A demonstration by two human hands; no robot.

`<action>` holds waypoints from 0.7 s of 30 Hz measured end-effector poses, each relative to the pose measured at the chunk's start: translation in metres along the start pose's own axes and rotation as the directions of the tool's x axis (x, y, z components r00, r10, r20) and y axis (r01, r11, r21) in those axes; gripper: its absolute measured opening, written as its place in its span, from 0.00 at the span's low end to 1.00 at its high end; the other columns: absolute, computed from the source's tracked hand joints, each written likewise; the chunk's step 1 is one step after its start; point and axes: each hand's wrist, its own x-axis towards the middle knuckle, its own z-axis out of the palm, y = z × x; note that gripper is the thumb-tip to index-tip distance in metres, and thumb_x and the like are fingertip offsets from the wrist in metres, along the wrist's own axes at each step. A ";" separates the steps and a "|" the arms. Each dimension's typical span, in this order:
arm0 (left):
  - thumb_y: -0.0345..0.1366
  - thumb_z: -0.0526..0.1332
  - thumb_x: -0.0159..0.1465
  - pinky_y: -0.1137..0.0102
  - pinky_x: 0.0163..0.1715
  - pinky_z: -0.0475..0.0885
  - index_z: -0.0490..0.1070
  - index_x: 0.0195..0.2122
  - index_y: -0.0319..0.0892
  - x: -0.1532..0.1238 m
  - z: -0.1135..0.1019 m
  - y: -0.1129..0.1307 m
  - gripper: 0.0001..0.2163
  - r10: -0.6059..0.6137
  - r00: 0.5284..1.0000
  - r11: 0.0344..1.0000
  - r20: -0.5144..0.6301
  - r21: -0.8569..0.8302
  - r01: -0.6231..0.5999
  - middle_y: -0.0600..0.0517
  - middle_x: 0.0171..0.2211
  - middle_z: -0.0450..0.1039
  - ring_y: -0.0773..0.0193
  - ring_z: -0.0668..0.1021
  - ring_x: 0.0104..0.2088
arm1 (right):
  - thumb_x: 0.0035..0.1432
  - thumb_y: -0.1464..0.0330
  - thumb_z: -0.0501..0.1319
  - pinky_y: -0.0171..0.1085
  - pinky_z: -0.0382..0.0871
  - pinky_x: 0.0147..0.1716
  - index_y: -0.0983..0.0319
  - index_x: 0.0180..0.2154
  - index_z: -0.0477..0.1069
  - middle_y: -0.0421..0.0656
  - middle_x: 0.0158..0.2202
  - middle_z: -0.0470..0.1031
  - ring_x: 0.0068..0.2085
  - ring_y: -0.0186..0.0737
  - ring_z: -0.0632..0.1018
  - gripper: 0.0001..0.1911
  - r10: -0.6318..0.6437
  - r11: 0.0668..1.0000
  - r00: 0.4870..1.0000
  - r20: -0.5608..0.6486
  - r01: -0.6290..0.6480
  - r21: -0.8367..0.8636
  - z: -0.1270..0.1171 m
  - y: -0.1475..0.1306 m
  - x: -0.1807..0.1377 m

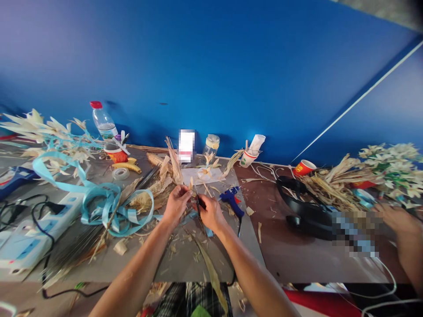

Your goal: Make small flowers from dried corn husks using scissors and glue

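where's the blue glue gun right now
In the head view, the blue glue gun lies on the grey mat just right of the right hand, with the black helmet-like object farther right.

Both forearms reach forward, left hand [176, 200] and right hand [211, 214] curled close together.

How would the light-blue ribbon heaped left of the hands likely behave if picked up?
The ribbon lies in slack loops, so it is probably floppy and light. It winds among dry husk strips, so lifting it may drag some along. Its sheen hints it could slip.
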 end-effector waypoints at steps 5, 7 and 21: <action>0.37 0.67 0.45 0.77 0.23 0.62 0.65 0.26 0.39 0.003 -0.003 -0.002 0.13 0.011 0.999 1.000 -0.036 0.011 -0.011 0.59 0.20 0.64 0.74 0.66 0.21 | 0.54 0.64 0.58 0.31 0.62 0.27 0.60 0.34 0.71 0.37 0.22 0.73 0.24 0.34 0.72 0.08 0.031 0.998 1.000 0.006 -0.031 0.046 0.000 -0.002 -0.002; 0.37 0.67 0.45 0.77 0.23 0.62 0.65 0.25 0.39 0.002 -0.002 -0.002 0.12 0.023 0.999 0.999 -0.044 0.031 -0.022 0.59 0.20 0.64 0.74 0.66 0.21 | 0.54 0.64 0.58 0.31 0.63 0.28 0.60 0.35 0.72 0.38 0.24 0.74 0.26 0.34 0.73 0.09 0.030 0.999 0.999 0.011 -0.031 0.037 0.001 -0.003 -0.002; 0.39 0.66 0.48 0.77 0.18 0.63 0.63 0.27 0.40 -0.001 0.000 -0.004 0.13 -0.011 1.000 0.999 0.016 0.035 0.010 0.60 0.19 0.64 0.73 0.67 0.18 | 0.56 0.68 0.57 0.32 0.64 0.33 0.62 0.41 0.72 0.43 0.31 0.78 0.30 0.36 0.76 0.10 -0.008 0.999 1.000 0.016 0.007 0.039 0.002 -0.004 -0.001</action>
